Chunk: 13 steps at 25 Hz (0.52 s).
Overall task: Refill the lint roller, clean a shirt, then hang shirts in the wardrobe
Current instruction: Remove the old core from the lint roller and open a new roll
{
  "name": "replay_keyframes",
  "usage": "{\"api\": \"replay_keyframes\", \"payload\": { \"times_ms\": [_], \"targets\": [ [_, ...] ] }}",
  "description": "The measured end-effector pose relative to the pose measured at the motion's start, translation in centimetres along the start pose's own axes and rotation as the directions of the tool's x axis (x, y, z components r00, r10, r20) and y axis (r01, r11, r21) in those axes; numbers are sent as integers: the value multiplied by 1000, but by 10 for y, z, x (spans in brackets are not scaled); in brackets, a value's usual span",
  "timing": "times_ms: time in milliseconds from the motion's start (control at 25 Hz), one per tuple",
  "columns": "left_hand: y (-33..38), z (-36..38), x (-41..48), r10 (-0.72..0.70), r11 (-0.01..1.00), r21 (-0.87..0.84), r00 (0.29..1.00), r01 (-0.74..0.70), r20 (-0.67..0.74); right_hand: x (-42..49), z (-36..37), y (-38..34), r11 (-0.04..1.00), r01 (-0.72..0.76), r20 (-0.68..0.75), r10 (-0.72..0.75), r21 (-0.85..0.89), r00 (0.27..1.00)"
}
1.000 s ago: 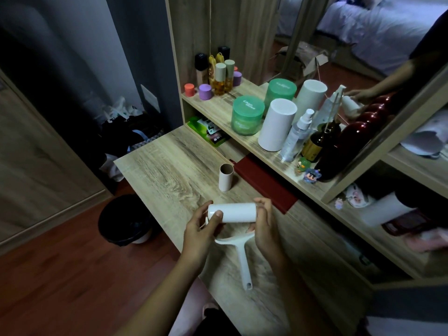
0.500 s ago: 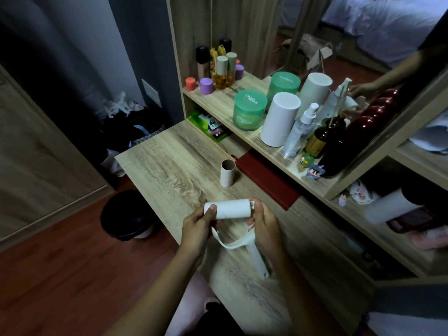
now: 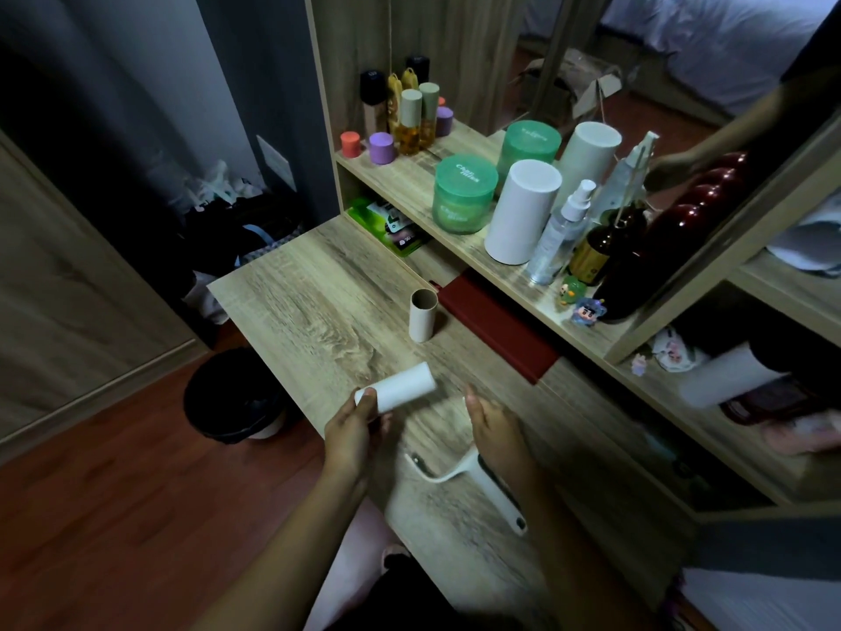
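Low at the left, beside the bench (image 3: 291,289) edge: black waste bin (image 3: 236,393) on the red-brown floor. Bare wood grain across the bench's left half, open up to the shelf. Left hand (image 3: 350,432) curled round the near end of the refill roll (image 3: 402,385), thumb over its end, far end tilted up and right. Smooth, plain white. Behind it, upright and apart — empty cardboard core (image 3: 423,314). Right hand (image 3: 496,430) near the roll, not touching, fingers stretched forward together. Cannot tell whether gripping the white lint roller handle (image 3: 493,491) slanting out beneath it — bare frame arm pointing left.
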<state>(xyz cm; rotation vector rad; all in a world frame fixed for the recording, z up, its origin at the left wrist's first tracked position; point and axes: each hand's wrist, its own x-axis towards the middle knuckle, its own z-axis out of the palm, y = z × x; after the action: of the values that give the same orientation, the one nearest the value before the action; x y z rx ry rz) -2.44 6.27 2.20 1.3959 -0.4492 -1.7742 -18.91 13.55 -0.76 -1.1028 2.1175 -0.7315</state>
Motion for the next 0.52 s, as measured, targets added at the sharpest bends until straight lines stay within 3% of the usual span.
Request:
{"api": "replay_keyframes", "payload": {
  "times_ms": [280,400,440,520],
  "targets": [
    [2,-1,1,25,999,19,999,-26,19,10,14,16,970,-77,-68,63,-232,996],
    [1,0,3,13,1000,22,999,-14,32,10,6,8,945,-3,-149,-48,-327,988],
    [2,1,3,10,1000,27,999,-11,40,11,1,1,962,46,-188,-99,-267,977],
    [2,4,3,10,999,46,998,-12,55,14,-8,-19,995,74,-123,-65,69,990]
  ]
}}
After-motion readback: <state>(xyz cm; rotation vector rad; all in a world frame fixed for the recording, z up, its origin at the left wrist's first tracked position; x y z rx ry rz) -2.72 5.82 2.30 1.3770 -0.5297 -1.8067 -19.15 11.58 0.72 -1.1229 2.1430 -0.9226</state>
